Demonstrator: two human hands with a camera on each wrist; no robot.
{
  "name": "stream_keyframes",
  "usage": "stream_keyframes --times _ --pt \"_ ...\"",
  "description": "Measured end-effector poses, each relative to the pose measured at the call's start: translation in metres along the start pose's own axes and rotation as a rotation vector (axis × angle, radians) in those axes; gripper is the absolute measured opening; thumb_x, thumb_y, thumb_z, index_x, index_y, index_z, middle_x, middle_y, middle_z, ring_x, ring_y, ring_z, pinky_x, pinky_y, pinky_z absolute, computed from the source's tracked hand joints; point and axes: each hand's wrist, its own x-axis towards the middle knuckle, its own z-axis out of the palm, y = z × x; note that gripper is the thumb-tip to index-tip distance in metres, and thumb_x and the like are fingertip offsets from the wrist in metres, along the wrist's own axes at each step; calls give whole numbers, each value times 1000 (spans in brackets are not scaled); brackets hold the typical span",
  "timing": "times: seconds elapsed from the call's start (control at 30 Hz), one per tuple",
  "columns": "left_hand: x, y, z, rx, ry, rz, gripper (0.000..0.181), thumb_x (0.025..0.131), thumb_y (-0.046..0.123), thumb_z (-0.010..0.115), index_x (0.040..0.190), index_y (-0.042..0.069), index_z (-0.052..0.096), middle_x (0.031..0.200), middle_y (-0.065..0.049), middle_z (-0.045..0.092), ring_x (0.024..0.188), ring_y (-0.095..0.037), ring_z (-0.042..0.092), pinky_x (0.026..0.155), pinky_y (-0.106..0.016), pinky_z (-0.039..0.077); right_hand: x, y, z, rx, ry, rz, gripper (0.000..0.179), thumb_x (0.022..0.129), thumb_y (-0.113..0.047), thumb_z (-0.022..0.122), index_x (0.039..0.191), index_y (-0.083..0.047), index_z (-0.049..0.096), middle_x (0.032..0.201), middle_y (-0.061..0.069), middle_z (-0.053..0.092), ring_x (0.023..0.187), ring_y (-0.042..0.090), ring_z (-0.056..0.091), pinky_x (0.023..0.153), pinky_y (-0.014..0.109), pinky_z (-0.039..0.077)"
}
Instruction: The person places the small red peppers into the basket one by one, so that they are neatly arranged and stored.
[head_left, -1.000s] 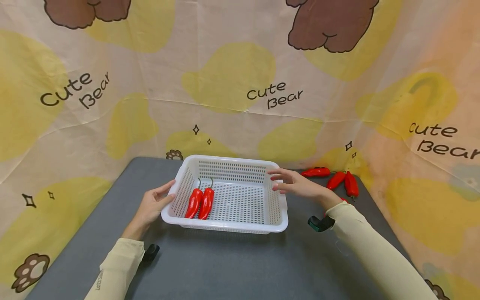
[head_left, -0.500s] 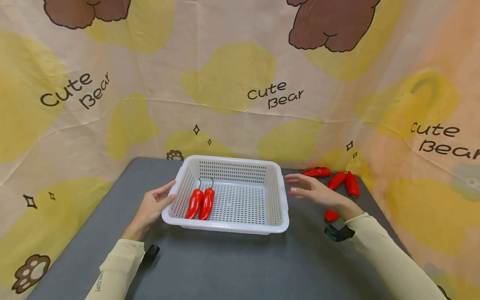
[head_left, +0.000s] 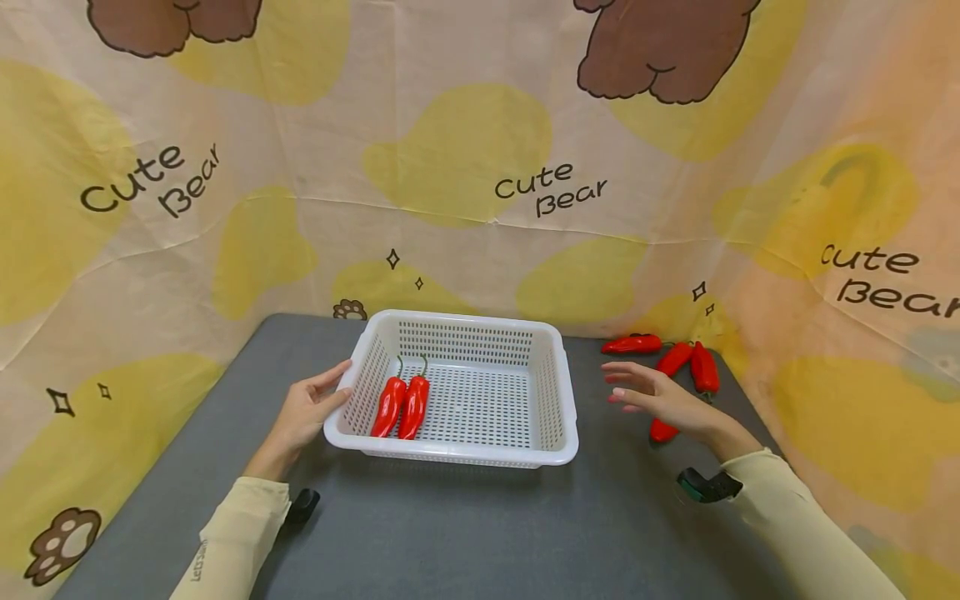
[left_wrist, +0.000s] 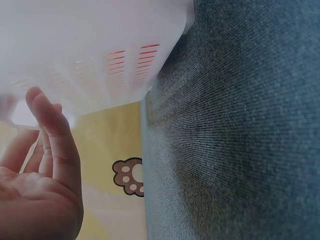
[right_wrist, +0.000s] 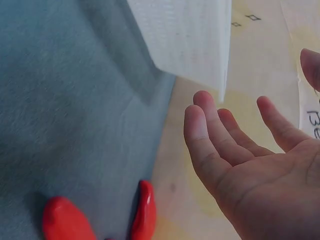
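A white perforated plastic basket [head_left: 480,454] is in the middle of the head view. Two red chili peppers [head_left: 388,407] with green stems lie side by side in its left part. My left hand [head_left: 303,412] holds the basket's left rim; from the left wrist view its fingers [left_wrist: 55,130] show against the outer wall. To the right of the basket, my right hand [head_left: 656,398] is in the air with relaxed, spread fingers and nothing in them. The right wrist view shows its fingertips [right_wrist: 195,122] close to the basket's rim.
Several more red peppers lie at the back right of the grey table [head_left: 450,533]: one pepper [head_left: 632,343] by the back edge, another pepper [head_left: 703,368] near the right edge, and one pepper [head_left: 663,431] partly behind my right hand. A printed cloth [head_left: 450,167] surrounds the table.
My right hand has moved away from the basket's right rim, to the right and slightly down, toward the peppers. The left hand and the basket have stayed nearly still.
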Motion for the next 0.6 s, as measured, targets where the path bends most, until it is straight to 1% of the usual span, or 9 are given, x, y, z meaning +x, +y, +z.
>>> stream_keyframes --times 0.1,0.3,0.4,0.5,0.53,0.57,0.6 --pt "0 0 0 4 2 -7 60 101 15 62 153 -2 39 150 -34 45 97 8 65 77 -20 58 -6 5 -4 4 16 23 58 106 -26 52 155 -3 33 157 32 36 132 47 54 104 48 52" --pt "0 1 -1 0 -1 -15 60 101 15 62 153 -1 38 151 -32 45 99 9 64 78 -19 57 -20 15 -10 12 66 60 57 106 -27 52 155 -6 34 158 28 36 130 34 59 103 44 53" --pt "1 -1 0 -3 -1 -13 60 101 15 62 154 -1 38 151 -32 45 98 9 64 78 -19 58 -28 21 -14 10 91 78 57 106 -28 52 155 -7 34 159 26 35 130 34 58 101 43 54" --pt "1 -3 -1 10 0 -10 60 101 16 62 154 0 39 151 -32 46 98 8 64 78 -20 58 -36 27 -17 10 109 102 58 107 -30 51 156 -7 32 161 25 33 132 40 55 100 42 55" --pt "1 -3 -1 15 2 -12 60 101 16 62 154 0 39 151 -31 46 98 8 64 78 -20 58 -38 30 -18 9 114 109 58 107 -30 51 156 -6 32 161 26 32 132 40 55 99 40 56" --pt "1 -3 -1 20 3 -15 60 101 17 63 154 1 39 151 -31 46 98 7 64 79 -21 58 -41 32 -19 12 119 117 59 107 -29 50 157 -6 31 162 26 31 130 36 58 98 37 56" --pt "1 -3 -1 25 3 -17 60 101 17 63 154 1 40 151 -30 47 98 7 64 79 -22 59 -43 35 -20 16 124 122 59 107 -29 50 157 -5 30 162 27 30 129 35 58 97 35 56"
